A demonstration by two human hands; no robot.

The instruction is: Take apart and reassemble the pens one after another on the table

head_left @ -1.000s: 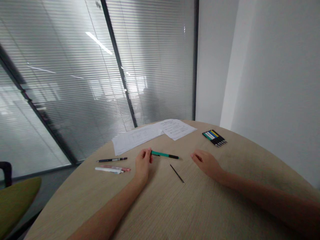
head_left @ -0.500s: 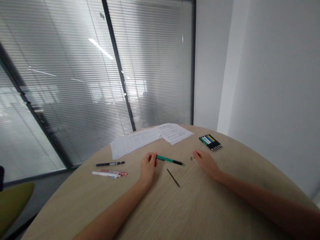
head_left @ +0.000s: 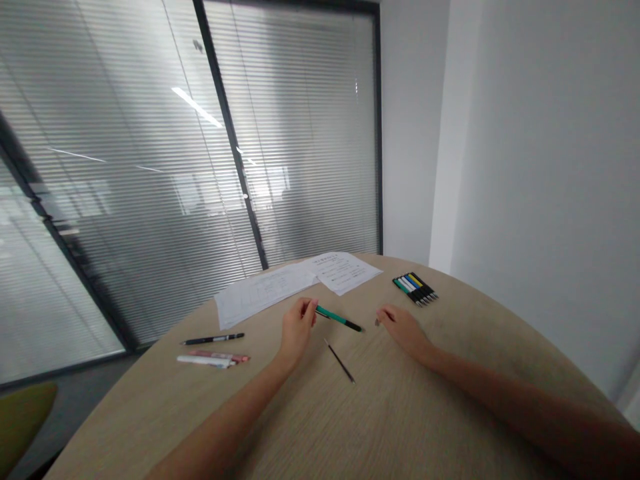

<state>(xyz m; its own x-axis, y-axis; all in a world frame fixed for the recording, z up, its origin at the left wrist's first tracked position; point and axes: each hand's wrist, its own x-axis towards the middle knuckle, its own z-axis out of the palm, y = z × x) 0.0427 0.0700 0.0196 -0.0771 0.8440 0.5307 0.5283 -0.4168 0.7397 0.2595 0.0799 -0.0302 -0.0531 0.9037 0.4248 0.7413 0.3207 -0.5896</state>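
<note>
My left hand (head_left: 299,328) is closed on a green pen (head_left: 338,317) with a black grip, pinching its far end so that the grip end points right. No silver cone shows at that end. My right hand (head_left: 404,328) is closed too, its fingertips pinched at a small grey piece (head_left: 377,322), which looks like a pen tip; whether it is lifted off the table I cannot tell. Between my forearms a thin dark pen refill (head_left: 340,361) lies on the wooden table (head_left: 390,427).
Several pens with silver tips (head_left: 416,288) lie in a row at the right. On the left are a dark pen (head_left: 213,339), a white pen (head_left: 200,361) and pink pens (head_left: 235,357). Printed papers (head_left: 270,290) cover the back edge. A green chair (head_left: 25,427) stands lower left.
My right hand has moved slightly left and down, its fingertips now at the small grey piece that lay just beside them. My left hand still holds the green pen. The view has shifted a little.
</note>
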